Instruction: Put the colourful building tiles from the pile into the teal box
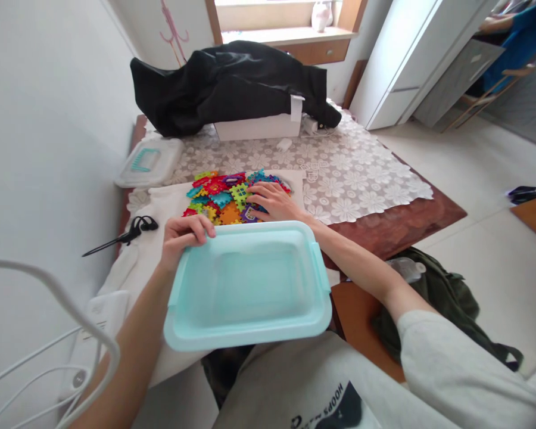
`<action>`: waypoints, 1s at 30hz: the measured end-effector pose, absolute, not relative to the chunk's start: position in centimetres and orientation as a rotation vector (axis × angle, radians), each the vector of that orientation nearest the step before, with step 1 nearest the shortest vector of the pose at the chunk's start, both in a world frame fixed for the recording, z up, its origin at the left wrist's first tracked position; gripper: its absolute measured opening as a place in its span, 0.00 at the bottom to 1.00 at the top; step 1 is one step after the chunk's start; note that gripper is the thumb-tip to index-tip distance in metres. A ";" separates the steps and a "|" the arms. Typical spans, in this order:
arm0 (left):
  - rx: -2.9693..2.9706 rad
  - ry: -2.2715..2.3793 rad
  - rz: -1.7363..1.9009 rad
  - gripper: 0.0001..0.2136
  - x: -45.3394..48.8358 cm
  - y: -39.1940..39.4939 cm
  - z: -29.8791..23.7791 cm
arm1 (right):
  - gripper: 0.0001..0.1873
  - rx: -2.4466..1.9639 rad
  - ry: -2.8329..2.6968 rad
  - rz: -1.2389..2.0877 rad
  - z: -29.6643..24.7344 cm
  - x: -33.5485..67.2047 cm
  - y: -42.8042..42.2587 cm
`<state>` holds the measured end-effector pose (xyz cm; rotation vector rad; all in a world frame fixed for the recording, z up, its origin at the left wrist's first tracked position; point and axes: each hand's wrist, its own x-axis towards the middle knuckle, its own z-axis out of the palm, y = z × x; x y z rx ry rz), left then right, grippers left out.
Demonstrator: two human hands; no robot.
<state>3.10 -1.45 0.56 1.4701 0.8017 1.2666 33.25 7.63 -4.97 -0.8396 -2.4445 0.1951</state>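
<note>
A light blue plastic container (250, 286) rests on my lap and against the table edge, its hollow side facing up. My left hand (183, 235) grips its far left rim, fingers curled over the edge. Beyond the container lies a pile of colourful interlocking plastic pieces (221, 196) on a white cloth (161, 208). My right hand (272, 201) lies on the right side of that pile, fingers spread and bent over the pieces; whether it holds one is unclear.
Black scissors (129, 233) lie left of my hand. A clear lid with a teal handle (147, 162) sits at the back left. A black garment (232, 83) drapes over a white box (259, 126). A green bag (433, 298) lies on the floor at right.
</note>
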 end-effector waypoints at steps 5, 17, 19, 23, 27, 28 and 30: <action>1.405 0.678 1.389 0.22 3.3 -0.9 -0.1 | 0.32 -0.917 -2.397 0.157 -4.9 33.4 8.2; 1.116 0.790 1.464 0.12 2.6 -2.0 -1.2 | 0.24 -0.996 -2.391 0.199 -4.1 33.2 7.8; 1.132 0.788 1.409 0.13 2.9 -2.4 -1.0 | 0.29 -0.995 -2.372 0.169 -3.9 33.1 7.5; 1.274 0.799 1.349 0.14 3.6 -3.0 -0.5 | 0.29 -0.980 -2.381 0.188 -4.1 32.9 8.1; 1.322 0.826 1.363 0.13 4.1 -3.1 -0.5 | 0.23 -0.964 -2.375 0.241 -4.8 33.2 9.2; 1.317 0.834 1.354 0.14 4.1 -3.1 -0.5 | 0.24 -0.960 -2.364 0.243 -5.0 33.3 9.3; 1.292 0.842 1.322 0.15 4.0 -3.1 -0.7 | 0.27 -0.932 -2.353 0.236 -5.2 33.6 9.2</action>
